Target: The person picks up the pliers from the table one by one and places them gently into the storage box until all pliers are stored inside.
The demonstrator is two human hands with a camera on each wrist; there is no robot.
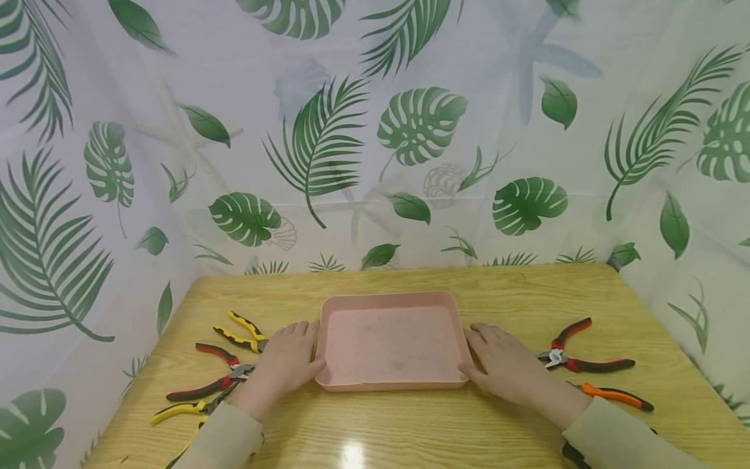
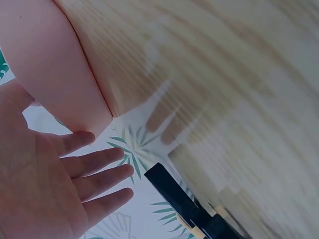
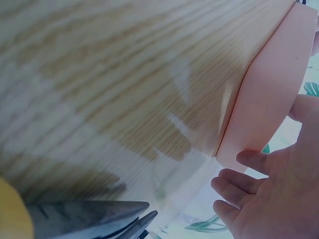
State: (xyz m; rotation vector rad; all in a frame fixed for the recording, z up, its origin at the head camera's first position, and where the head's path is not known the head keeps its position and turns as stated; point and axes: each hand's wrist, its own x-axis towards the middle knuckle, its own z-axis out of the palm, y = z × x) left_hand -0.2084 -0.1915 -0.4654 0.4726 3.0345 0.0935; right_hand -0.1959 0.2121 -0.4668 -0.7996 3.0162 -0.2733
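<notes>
A shallow pink rectangular tray [image 1: 392, 385] sits on the wooden table between both hands. My left hand [image 1: 290, 355] rests against its left side, thumb at the rim near the front corner. In the left wrist view the fingers [image 2: 102, 162] are straight and spread, the index finger touching the tray's outer wall [image 2: 55, 64]. My right hand [image 1: 504, 361] lies against the right side in a similar way, its thumb at the rim. From the right wrist, the index finger touches the wall [image 3: 269, 79] while the other fingers stay spread apart from it.
Left of the tray lie yellow-black pliers [image 1: 243, 333], red-black pliers [image 1: 213, 378] and yellow-handled pliers [image 1: 178, 410]. On the right are red-black pliers [image 1: 577, 358] and an orange-handled tool [image 1: 615, 394], partly behind the arm. A leaf-patterned cloth [image 1: 375, 150] stands behind the table [image 1: 363, 423].
</notes>
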